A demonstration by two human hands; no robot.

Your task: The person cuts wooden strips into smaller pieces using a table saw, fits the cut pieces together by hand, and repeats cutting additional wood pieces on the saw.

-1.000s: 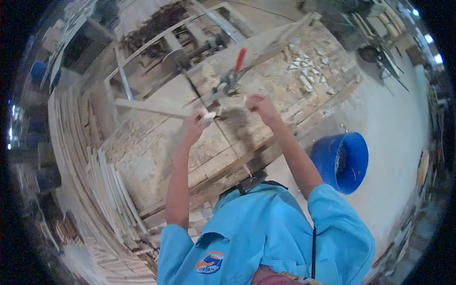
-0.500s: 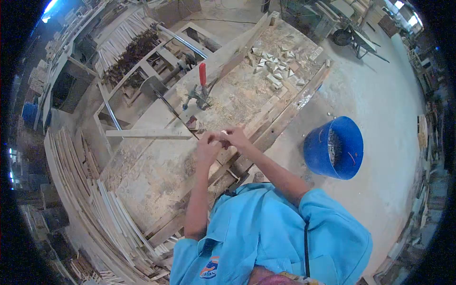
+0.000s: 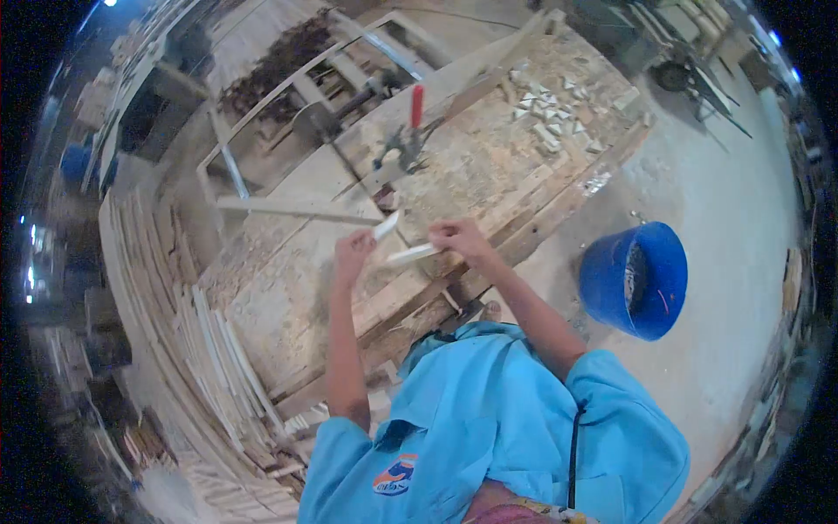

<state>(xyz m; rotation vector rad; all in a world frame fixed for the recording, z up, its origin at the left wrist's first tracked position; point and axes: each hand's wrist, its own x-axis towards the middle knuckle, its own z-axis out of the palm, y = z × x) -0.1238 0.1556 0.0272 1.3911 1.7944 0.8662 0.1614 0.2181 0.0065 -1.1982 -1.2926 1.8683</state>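
My left hand [image 3: 354, 251] is closed on a small pale wood piece [image 3: 386, 224] that points up and to the right, near the end of a wooden bar [image 3: 301, 208]. Just to the right, my right hand [image 3: 459, 238] pinches another pale wood strip [image 3: 410, 254], whose free end points left. The two pieces are apart, above the dusty workbench [image 3: 271, 279]. Beyond my hands stands a clamp [image 3: 399, 153] with a red handle [image 3: 416, 106]. Small cut wood blocks [image 3: 548, 109] lie in a loose pile on the bench's upper right part.
A blue bucket [image 3: 594, 284] stands on the floor to the right of the bench. Long thin wood strips [image 3: 229, 358] lie at the left. A metal shaft and disc [image 3: 316, 122] are beyond the bench, and a wheelbarrow [image 3: 676, 77] is at the upper right.
My hands were together half a second ago and are now apart, with a pale piece visible in each. The whole view has also shifted.
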